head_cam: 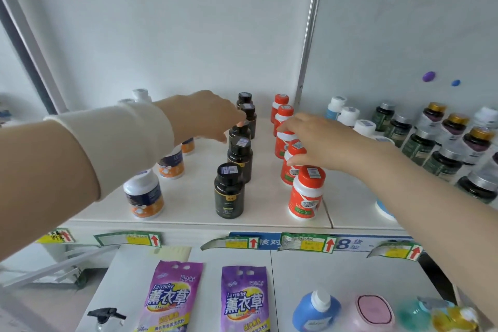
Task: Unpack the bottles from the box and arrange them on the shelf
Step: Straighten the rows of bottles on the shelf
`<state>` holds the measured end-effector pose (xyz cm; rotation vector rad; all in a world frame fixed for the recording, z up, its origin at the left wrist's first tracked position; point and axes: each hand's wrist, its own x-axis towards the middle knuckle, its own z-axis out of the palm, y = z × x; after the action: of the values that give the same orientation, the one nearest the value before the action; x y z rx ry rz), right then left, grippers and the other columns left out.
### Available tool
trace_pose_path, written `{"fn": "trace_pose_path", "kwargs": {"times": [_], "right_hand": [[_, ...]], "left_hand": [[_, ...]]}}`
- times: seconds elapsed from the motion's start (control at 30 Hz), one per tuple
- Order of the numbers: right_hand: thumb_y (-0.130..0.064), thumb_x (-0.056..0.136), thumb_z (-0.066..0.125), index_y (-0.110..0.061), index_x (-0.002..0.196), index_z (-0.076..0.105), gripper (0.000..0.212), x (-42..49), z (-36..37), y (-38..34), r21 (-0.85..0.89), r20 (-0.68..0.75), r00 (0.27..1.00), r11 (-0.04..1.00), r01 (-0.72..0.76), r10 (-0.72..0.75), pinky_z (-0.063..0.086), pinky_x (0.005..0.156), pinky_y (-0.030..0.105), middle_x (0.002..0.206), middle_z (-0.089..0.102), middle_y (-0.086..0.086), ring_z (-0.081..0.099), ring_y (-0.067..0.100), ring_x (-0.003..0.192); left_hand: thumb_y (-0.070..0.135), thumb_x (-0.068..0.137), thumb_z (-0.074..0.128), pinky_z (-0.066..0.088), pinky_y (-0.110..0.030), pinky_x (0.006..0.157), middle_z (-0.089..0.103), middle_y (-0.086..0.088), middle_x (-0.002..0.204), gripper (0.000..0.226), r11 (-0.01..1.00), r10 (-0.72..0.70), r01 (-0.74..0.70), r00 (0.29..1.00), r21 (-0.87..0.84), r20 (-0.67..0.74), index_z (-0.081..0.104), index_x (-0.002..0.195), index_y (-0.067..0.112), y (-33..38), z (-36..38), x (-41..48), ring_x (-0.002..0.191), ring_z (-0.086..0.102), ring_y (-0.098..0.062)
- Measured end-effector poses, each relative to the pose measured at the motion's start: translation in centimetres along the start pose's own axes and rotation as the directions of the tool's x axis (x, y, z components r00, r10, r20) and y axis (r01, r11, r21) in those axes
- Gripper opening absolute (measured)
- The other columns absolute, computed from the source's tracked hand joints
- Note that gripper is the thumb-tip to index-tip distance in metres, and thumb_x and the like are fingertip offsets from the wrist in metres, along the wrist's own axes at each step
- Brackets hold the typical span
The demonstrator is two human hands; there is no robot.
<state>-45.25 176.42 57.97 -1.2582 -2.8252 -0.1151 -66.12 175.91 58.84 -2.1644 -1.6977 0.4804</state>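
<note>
Left hand pinches the round cap of a black bottle, mid-row on the shelf; right hand grips an orange bottle at its 3 o'clock. Row neighbours crowd both; glossy purple bags at 6 o'clock.

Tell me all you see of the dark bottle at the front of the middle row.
The front dark bottle looks like dark glossy plastic, with a black cap carrying a white barcode sticker and a dark label with a small yellow patch. It stands upright, closed, on the white shelf near its front edge. Neither the left hand nor the right hand touches it.
</note>
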Motion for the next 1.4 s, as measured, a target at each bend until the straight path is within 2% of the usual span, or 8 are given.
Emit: {"fn": "trace_pose_path", "kwargs": {"times": [0.13,0.27,0.4,0.6,0.73,0.87,1.23,1.4], "right_hand": [[-0.034,0.086,0.062,-0.024,0.142,0.032,0.064,0.3,0.3,-1.7,-0.105,-0.018,0.999,0.994,-0.039,0.038,0.042,0.099,0.033,0.146,0.036,0.001,0.042,0.022,0.129],[-0.036,0.083,0.065,-0.031,0.139,0.033,0.066,-1.0,2.6,-4.1,0.267,-0.044,0.989,0.955,-0.127,0.143,0.036,0.102,0.028,0.147,0.034,-0.009,0.039,0.013,0.131],[-0.032,0.075,0.072,-0.028,0.134,0.04,0.067,-2.4,6.7,-6.9,0.702,-0.098,0.952,0.698,-0.139,0.289,0.045,0.099,0.023,0.135,0.047,-0.015,0.047,0.002,0.121],[-0.021,0.072,0.077,-0.031,0.124,0.046,0.062,-1.5,11.7,-9.1,0.887,-0.029,0.921,0.435,-0.154,0.387,0.046,0.097,0.023,0.126,0.055,-0.013,0.055,0.002,0.113],[-0.018,0.072,0.077,-0.041,0.099,0.05,0.044,-1.2,12.5,-9.0,0.884,-0.064,0.909,0.445,-0.14,0.412,0.044,0.083,0.005,0.103,0.064,-0.019,0.061,-0.007,0.096],[-0.018,0.072,0.077,-0.041,0.094,0.051,0.041,-1.3,12.5,-8.5,0.885,-0.065,0.911,0.445,-0.136,0.408,0.043,0.076,-0.001,0.096,0.063,-0.025,0.059,-0.016,0.089],[-0.021,0.075,0.075,-0.037,0.103,0.046,0.043,-1.4,12.5,-8.4,0.878,-0.097,0.926,0.469,-0.092,0.364,0.046,0.087,0.014,0.1,0.06,-0.023,0.061,0.003,0.101],[-0.023,0.074,0.076,-0.034,0.114,0.044,0.052,-1.5,11.4,-8.0,0.885,-0.075,0.942,0.457,-0.088,0.327,0.045,0.087,0.015,0.114,0.057,-0.016,0.057,0.005,0.109]], "left_hand": [[0.032,0.09,0.057,0.047,-0.034,0.085,0.057,-0.001,0.122,0.047,0.995,0.061,-0.063,0.998,-0.074,-0.03,0.041,0.133,0.021,-0.3,0.8,0.5,0.107,0.058,-0.024],[0.034,0.088,0.061,0.043,-0.032,0.093,0.055,-0.003,0.131,0.059,0.914,0.111,-0.111,0.994,-0.39,-0.023,0.035,0.138,0.019,-0.1,2.3,1.3,0.115,0.053,-0.024],[0.036,0.087,0.062,0.035,-0.025,0.089,0.051,-0.003,0.137,0.063,0.768,0.144,-0.132,0.989,-0.627,-0.032,0.035,0.14,0.018,0.0,3.9,1.9,0.119,0.05,-0.023],[0.032,0.088,0.062,0.033,-0.019,0.082,0.054,0.0,0.128,0.047,0.704,0.188,-0.195,0.979,-0.683,-0.085,0.048,0.131,0.017,-0.1,5.0,2.4,0.103,0.049,-0.013],[0.03,0.087,0.063,0.035,-0.021,0.08,0.057,0.001,0.122,0.044,0.673,0.184,-0.189,0.979,-0.715,-0.085,0.051,0.127,0.018,-0.4,5.2,2.4,0.096,0.049,-0.011],[0.03,0.086,0.064,0.035,-0.022,0.082,0.058,0.0,0.124,0.044,0.683,0.163,-0.175,0.983,-0.709,-0.086,0.052,0.126,0.017,-0.6,5.2,2.3,0.098,0.049,-0.012],[0.033,0.085,0.065,0.039,-0.024,0.086,0.058,0.001,0.123,0.045,0.688,0.102,-0.113,0.993,-0.717,-0.058,0.051,0.126,0.019,0.0,5.3,2.0,0.098,0.05,-0.012],[0.032,0.085,0.066,0.042,-0.031,0.099,0.054,0.0,0.131,0.057,0.644,0.023,-0.044,0.999,-0.764,-0.038,0.043,0.135,0.019,0.1,4.9,0.8,0.115,0.054,-0.019]]}}
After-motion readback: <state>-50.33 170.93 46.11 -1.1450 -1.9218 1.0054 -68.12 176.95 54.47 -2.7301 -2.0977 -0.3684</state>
